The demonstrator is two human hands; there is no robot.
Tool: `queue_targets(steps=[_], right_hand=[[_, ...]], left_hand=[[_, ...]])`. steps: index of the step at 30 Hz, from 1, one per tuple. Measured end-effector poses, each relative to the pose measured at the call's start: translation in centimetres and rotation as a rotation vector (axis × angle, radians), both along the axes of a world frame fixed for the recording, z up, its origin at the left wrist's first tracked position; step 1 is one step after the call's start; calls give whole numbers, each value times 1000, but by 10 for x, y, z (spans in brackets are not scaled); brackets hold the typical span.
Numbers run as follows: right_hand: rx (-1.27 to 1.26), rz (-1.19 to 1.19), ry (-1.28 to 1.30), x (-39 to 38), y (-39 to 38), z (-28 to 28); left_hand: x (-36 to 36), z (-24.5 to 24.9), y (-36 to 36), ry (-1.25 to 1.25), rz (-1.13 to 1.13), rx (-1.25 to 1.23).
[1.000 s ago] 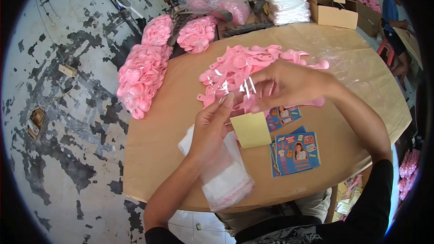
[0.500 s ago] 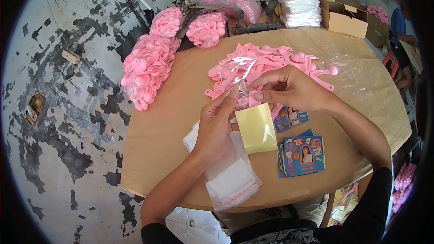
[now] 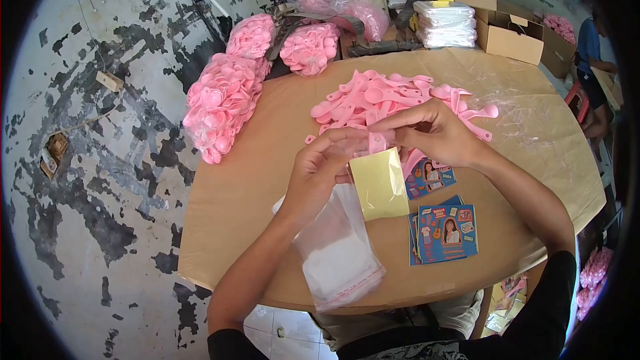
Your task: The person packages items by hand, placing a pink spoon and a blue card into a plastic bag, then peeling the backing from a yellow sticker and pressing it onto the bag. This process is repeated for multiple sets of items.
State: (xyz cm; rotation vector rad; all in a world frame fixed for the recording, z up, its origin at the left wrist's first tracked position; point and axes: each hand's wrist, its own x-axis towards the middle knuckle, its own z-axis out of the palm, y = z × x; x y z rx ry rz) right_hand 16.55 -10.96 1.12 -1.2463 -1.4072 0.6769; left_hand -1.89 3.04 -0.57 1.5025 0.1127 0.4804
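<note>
Above the middle of the table, my left hand (image 3: 328, 160) is closed on the left side of a clear plastic bag that holds a pale yellow card (image 3: 380, 185). The fingers of my right hand (image 3: 437, 135) pinch at the bag's top, where a pink spoon handle (image 3: 378, 141) shows. A stack of clear bags (image 3: 340, 253) lies under my left forearm. Blue printed cards (image 3: 448, 233) are stacked on the right, with another blue card (image 3: 429, 179) just beyond them. Behind my hands lies a heap of pink spoons (image 3: 380, 97).
Bagged pink spoons (image 3: 223, 103) sit at the table's (image 3: 227, 220) back left edge. Farther back are a stack of clear packs (image 3: 445, 23) and a cardboard box (image 3: 510, 37). A person (image 3: 590, 47) is at the far right. Plastic scraps (image 3: 530, 117) lie on the right.
The bag's raised clear top has come down around the pink handle. My left fingers have shifted, and the view has moved slightly.
</note>
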Motion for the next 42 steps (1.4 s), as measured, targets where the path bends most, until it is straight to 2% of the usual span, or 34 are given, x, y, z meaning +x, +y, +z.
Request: queue_targets(steps=[3, 8, 14, 17, 18, 20, 21, 24, 25, 29, 32, 34, 36, 38, 39, 40, 41, 42], right_hand=[[160, 88, -104, 2, 0, 0], [186, 54, -179, -2, -6, 5], [229, 52, -258, 0, -5, 3], [216, 51, -277, -1, -5, 6], [207, 52, -287, 0, -6, 8], [309, 53, -595, 4, -5, 16], [360, 52, -748, 6, -5, 20], [328, -164, -592, 10, -11, 31], [291, -205, -571, 3, -16, 37], [-240, -176, -348, -40, -41, 49], [-115, -154, -495, -25, -70, 50], [-317, -20, -719, -19, -111, 92], [-579, -39, -677, -15, -158, 119], [-882, 59, -840, -3, -190, 139], [-942, -167, -932, -20, -196, 147], [-987, -400, -1018, -37, -203, 147], [-694, -399, -1174, -37, -209, 134], [-532, -272, -1187, -37, -195, 125]], left_hand=[[-3, 1, 3, -3, 31, 129], [-4, 4, 2, -132, 36, 390], [-14, 13, 10, -115, -68, 345], [-16, 18, 5, -110, -112, 121], [-14, 13, 7, -107, -76, 226], [-10, 1, 12, -102, -6, 435], [-9, 1, 9, -100, 15, 411], [-4, 1, -1, -103, 36, 348], [-4, 0, -1, -110, 25, 334], [-8, 2, -11, -187, -24, 233], [-15, 12, 0, -226, -115, 220], [-19, 19, 13, -212, -39, 310], [-24, 23, 29, -203, 52, 426], [-26, 25, 44, -195, 155, 589], [-22, 24, 42, -276, 201, 559], [-25, 27, 41, -171, 177, 603], [-30, 33, 39, -64, 146, 651], [-33, 37, 38, 42, 106, 706]])
